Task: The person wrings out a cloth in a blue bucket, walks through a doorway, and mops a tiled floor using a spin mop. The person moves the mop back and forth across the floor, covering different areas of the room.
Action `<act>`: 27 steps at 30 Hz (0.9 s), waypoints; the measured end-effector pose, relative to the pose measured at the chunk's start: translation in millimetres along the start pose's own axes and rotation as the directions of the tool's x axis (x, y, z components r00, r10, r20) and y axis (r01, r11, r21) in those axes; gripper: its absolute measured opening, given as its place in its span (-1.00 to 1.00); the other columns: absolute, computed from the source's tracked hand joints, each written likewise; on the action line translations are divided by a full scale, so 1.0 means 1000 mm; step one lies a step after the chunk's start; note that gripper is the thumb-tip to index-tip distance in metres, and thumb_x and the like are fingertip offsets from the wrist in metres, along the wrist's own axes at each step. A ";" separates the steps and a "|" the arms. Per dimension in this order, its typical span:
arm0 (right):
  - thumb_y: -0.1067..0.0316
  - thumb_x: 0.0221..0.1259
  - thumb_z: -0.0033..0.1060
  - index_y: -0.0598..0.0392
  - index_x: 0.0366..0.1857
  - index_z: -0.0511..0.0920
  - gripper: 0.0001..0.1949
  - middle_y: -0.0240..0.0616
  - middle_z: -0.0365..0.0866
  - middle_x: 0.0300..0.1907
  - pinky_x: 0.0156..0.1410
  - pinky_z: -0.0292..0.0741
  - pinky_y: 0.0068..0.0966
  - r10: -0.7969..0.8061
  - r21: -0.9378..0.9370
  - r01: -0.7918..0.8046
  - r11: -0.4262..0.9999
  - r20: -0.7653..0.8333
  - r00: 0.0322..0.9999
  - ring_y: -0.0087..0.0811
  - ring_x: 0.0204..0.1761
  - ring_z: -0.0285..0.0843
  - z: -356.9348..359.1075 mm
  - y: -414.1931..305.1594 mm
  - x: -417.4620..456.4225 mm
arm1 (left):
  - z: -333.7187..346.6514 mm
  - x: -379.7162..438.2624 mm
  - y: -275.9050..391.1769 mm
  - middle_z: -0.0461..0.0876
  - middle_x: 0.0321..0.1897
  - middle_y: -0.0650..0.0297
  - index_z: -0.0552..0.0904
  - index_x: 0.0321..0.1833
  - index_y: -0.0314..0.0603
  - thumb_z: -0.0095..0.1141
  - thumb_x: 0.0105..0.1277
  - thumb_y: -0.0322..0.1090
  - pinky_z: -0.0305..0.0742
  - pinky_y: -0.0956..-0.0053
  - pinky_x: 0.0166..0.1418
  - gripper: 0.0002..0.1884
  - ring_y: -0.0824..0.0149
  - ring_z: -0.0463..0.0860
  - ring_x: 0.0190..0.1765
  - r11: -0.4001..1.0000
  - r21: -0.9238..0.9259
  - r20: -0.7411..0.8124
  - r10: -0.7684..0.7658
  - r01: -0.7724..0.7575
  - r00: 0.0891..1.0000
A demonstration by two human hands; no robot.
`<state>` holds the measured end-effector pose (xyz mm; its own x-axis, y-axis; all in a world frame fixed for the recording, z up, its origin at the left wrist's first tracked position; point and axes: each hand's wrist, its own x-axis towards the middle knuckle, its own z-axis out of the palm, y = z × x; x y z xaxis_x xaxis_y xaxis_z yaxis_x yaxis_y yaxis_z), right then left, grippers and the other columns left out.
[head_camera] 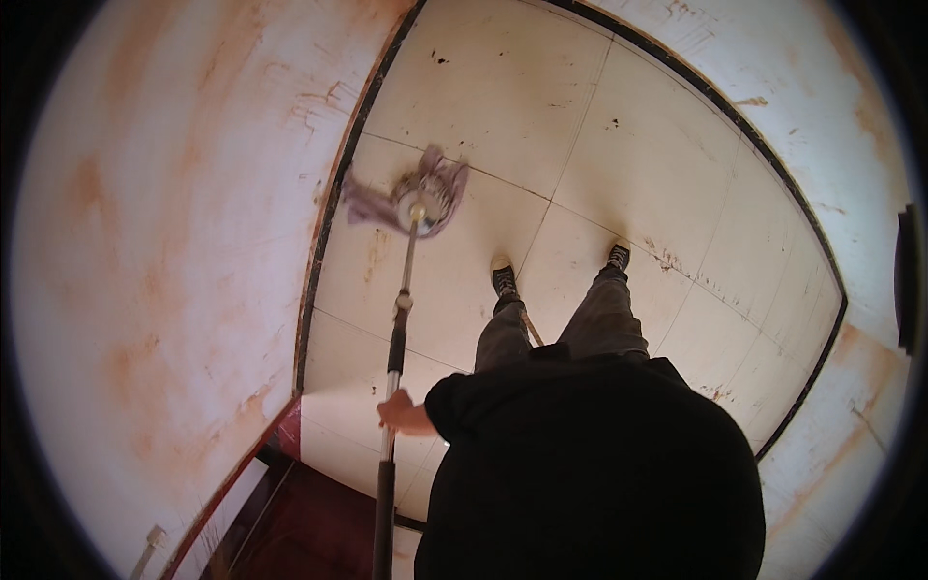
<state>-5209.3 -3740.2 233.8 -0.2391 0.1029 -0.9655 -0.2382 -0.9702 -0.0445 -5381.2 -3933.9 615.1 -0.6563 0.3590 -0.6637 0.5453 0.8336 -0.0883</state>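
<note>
My left hand is closed around the metal handle of a mop, between two dark grip sleeves. The handle runs from the bottom edge up to a round mop head with a mauve cloth spread around it. This cloth lies on the pale tiled floor, close to the dark baseboard on the left. My right hand is out of view; my black shirt fills the lower middle.
Stained white walls with a dark baseboard enclose the floor. My shoes stand right of the mop. Dark specks and brown smears mark the tiles. A dark red surface lies at lower left.
</note>
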 end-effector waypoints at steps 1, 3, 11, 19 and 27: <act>0.43 0.01 -0.04 0.31 -0.40 0.29 -0.83 -0.12 0.48 -0.69 -0.69 0.38 -0.37 0.026 -0.056 -0.025 0.998 0.013 1.000 -0.31 -0.66 0.50 0.014 0.009 -0.009 | -0.003 -0.009 0.021 0.55 -0.40 0.20 0.51 -0.14 -0.14 -0.03 0.16 -0.23 0.41 0.48 -0.37 -0.75 0.33 0.51 -0.41 0.994 0.112 -0.013 -0.003 0.004 1.000; 0.41 0.04 -0.06 0.32 -0.33 0.26 -0.79 -0.12 0.46 -0.64 -0.70 0.38 -0.38 0.060 0.036 -0.061 0.998 0.010 0.998 -0.28 -0.64 0.51 0.038 0.027 -0.020 | -0.013 -0.022 0.052 0.54 -0.41 0.19 0.51 -0.14 -0.13 -0.03 0.14 -0.25 0.40 0.46 -0.39 -0.75 0.32 0.50 -0.42 0.966 0.257 -0.015 0.009 -0.005 1.000; 0.46 -0.05 0.03 0.34 -0.43 0.24 -0.78 -0.09 0.42 -0.59 -0.61 0.52 -0.32 -0.025 0.272 -0.039 0.961 0.230 0.973 -0.24 -0.60 0.54 0.027 -0.002 -0.025 | -0.076 -0.023 0.170 0.53 -0.45 0.14 0.50 -0.15 -0.10 0.01 0.08 -0.31 0.36 0.41 -0.45 -0.75 0.30 0.47 -0.48 0.679 0.696 0.091 0.239 -0.233 0.967; 0.50 -0.07 0.01 0.33 -0.54 0.34 -0.88 -0.07 0.44 -0.59 -0.53 0.56 -0.29 -0.116 0.558 0.088 0.825 0.014 0.993 -0.23 -0.56 0.55 -0.072 -0.072 -0.017 | -0.058 0.023 0.250 0.55 -0.58 0.04 0.58 -0.30 -0.11 0.12 -0.19 -0.43 0.41 0.26 -0.44 -0.71 0.01 0.55 -0.46 0.593 0.636 0.092 0.578 -0.495 0.811; 0.45 -0.07 0.03 0.26 -0.47 0.39 -0.88 -0.13 0.44 -0.57 -0.40 0.55 -0.25 -0.206 0.682 0.388 0.619 -0.336 0.919 -0.25 -0.55 0.48 -0.262 -0.110 0.032 | 0.049 0.082 0.355 0.51 -0.63 0.20 0.52 -0.19 0.04 0.15 -0.28 -0.42 0.36 0.32 -0.55 -0.56 0.13 0.52 -0.56 0.074 0.616 0.274 0.913 -0.784 0.301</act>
<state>-4944.0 -3687.8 140.2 0.1459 0.2203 -0.9645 -0.8828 -0.4111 -0.2275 -5215.7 -3628.8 493.1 0.4429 0.7548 -0.4839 0.8765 -0.4781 0.0564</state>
